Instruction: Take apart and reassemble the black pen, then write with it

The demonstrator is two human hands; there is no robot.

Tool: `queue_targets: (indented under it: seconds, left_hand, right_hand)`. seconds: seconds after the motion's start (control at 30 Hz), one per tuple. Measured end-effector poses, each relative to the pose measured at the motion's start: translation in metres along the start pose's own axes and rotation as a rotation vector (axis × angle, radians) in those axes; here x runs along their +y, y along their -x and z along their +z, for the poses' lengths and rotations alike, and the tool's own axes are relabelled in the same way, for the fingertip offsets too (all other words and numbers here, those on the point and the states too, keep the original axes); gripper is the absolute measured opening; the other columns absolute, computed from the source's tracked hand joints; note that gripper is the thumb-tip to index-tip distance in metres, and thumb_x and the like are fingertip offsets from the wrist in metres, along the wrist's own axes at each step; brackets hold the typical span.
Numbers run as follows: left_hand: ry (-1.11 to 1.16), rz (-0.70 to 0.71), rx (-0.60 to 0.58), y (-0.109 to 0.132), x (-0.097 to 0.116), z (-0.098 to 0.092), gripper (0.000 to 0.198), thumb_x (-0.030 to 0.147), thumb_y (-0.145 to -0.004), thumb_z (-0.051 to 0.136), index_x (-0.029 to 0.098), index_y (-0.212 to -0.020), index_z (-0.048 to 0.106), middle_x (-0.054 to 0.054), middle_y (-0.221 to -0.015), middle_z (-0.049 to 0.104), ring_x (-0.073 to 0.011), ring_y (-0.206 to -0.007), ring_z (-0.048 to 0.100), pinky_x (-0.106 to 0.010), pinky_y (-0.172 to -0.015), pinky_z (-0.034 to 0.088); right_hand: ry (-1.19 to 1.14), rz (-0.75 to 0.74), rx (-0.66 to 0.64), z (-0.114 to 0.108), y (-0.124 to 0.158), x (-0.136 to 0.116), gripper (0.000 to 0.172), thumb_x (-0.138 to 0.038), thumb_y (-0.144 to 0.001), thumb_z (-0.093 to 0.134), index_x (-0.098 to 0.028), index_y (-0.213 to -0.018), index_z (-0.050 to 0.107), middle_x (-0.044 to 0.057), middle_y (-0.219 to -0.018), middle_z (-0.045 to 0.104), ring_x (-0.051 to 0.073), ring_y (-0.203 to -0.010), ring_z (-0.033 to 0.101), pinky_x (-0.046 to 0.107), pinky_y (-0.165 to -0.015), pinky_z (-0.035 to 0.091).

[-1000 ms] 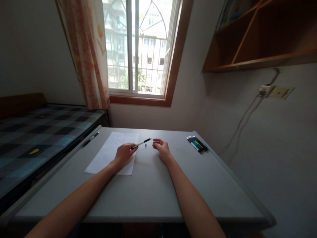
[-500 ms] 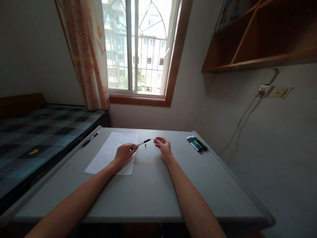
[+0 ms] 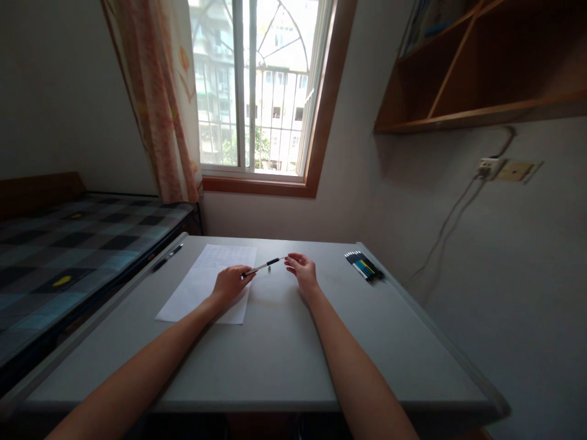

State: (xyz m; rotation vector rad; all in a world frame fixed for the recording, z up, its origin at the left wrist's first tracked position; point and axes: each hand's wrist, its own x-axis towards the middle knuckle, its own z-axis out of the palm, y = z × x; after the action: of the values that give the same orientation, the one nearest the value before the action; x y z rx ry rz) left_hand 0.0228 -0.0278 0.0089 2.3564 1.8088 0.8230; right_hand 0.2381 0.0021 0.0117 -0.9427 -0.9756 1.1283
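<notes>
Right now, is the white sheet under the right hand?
No, the white sheet lies beneath the left hand; the right hand is clear of it.

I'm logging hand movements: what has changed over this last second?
The right hand shifted slightly right, and the pen dipped a little at its tip, which ends close to that hand; whether they touch is too small to tell. The left hand still holds the pen. The paper and row of pens stayed put.

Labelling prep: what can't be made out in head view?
Head view:
Paper: writing too small; part hidden by the left hand.
Pen tip: too small to tell whether the right hand touches it.
Dark piece: too small to identify.
Shelf: cut off by the right edge.
</notes>
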Motion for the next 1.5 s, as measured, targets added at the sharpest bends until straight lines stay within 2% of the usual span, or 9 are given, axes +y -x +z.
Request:
queue_targets:
  seconds: [0.5, 0.87, 1.07, 1.2, 1.33, 1.5]
  left_hand:
    - [0.000, -0.008, -0.013, 0.0001, 0.0017, -0.0021, 0.025, 0.040, -0.082, 0.048, 0.025, -0.085, 0.068, -0.001, -0.081, 0.068, -0.0145, -0.071, 0.057, -0.023, -0.061, 0.034]
    - [0.015, -0.006, -0.027, -0.0002, 0.0006, -0.0019, 0.025, 0.040, -0.082, 0.048, 0.025, -0.087, 0.068, -0.001, -0.083, 0.068, -0.0149, -0.073, 0.058, -0.023, -0.062, 0.034]
    - [-0.006, 0.036, -0.001, -0.0007, -0.0028, 0.0010, 0.025, 0.041, -0.082, 0.048, 0.026, -0.086, 0.068, 0.000, -0.080, 0.068, -0.0149, -0.071, 0.058, -0.023, -0.060, 0.034]
    - [-0.004, 0.058, 0.014, -0.0012, -0.0048, 0.0029, 0.026, 0.041, -0.082, 0.047, 0.026, -0.086, 0.068, 0.000, -0.079, 0.068, -0.0149, -0.070, 0.059, -0.022, -0.060, 0.034]
    - [0.000, 0.047, 0.007, -0.0011, -0.0045, 0.0026, 0.025, 0.041, -0.082, 0.047, 0.026, -0.087, 0.068, 0.000, -0.081, 0.068, -0.0148, -0.071, 0.059, -0.022, -0.059, 0.033]
    - [-0.002, 0.041, -0.003, -0.0004, -0.0039, 0.0020, 0.027, 0.041, -0.083, 0.047, 0.026, -0.088, 0.068, -0.001, -0.083, 0.068, -0.0152, -0.074, 0.059, -0.022, -0.061, 0.034]
  right_hand:
    - [0.134, -0.025, -0.006, 0.0013, 0.0005, -0.0005, 0.027, -0.033, -0.059, 0.065, -0.016, -0.080, 0.066, 0.007, -0.081, 0.068, 0.015, -0.069, 0.062, 0.025, -0.059, 0.046]
    - [0.147, -0.034, -0.014, 0.0038, 0.0026, -0.0025, 0.035, -0.037, -0.054, 0.071, -0.015, -0.081, 0.064, 0.006, -0.076, 0.067, 0.013, -0.062, 0.060, 0.024, -0.055, 0.044]
    - [0.157, -0.018, -0.062, 0.0037, 0.0035, -0.0015, 0.033, -0.037, -0.053, 0.072, -0.015, -0.076, 0.063, 0.004, -0.071, 0.065, 0.013, -0.062, 0.059, 0.024, -0.057, 0.043]
    - [0.156, -0.008, -0.106, 0.0027, 0.0035, -0.0006, 0.036, -0.037, -0.054, 0.071, -0.015, -0.081, 0.062, 0.005, -0.077, 0.065, 0.013, -0.065, 0.059, 0.024, -0.058, 0.043]
    - [0.114, 0.002, -0.077, 0.0013, 0.0032, -0.0002, 0.037, -0.037, -0.057, 0.069, -0.017, -0.088, 0.062, 0.005, -0.084, 0.064, 0.013, -0.066, 0.060, 0.025, -0.059, 0.044]
    - [0.090, 0.003, -0.074, 0.0010, 0.0033, -0.0006, 0.036, -0.034, -0.056, 0.068, -0.018, -0.087, 0.062, 0.004, -0.082, 0.063, 0.012, -0.065, 0.058, 0.025, -0.059, 0.043]
